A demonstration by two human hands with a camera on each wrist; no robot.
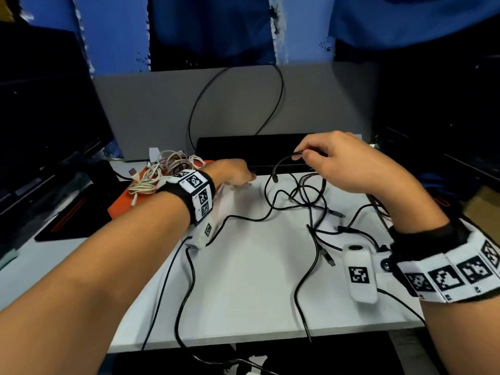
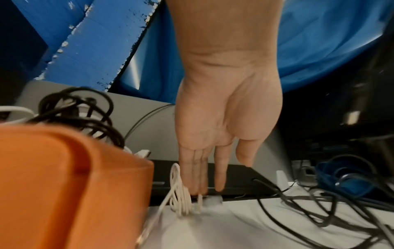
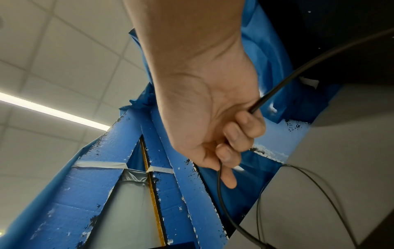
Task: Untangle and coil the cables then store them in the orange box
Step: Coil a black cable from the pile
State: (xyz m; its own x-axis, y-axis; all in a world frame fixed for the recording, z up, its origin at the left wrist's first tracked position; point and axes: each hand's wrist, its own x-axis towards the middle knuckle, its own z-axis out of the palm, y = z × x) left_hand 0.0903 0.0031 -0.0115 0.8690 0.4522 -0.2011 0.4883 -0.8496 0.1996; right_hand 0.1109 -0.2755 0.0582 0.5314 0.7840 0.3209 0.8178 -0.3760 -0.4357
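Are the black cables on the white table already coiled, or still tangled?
Still tangled. The black cables sprawl in crossing loops over the white table, and the right hand holds one lifted strand.

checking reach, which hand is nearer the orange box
Left. The left hand is right beside the orange box; the right hand is farther off, holding a black cable.

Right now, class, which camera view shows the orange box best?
The left wrist view: the orange box fills the lower left, with its wall and rim plain, though blurred. The head view shows only a strip of it, hidden behind the left forearm and under white cables. The right wrist view shows none.
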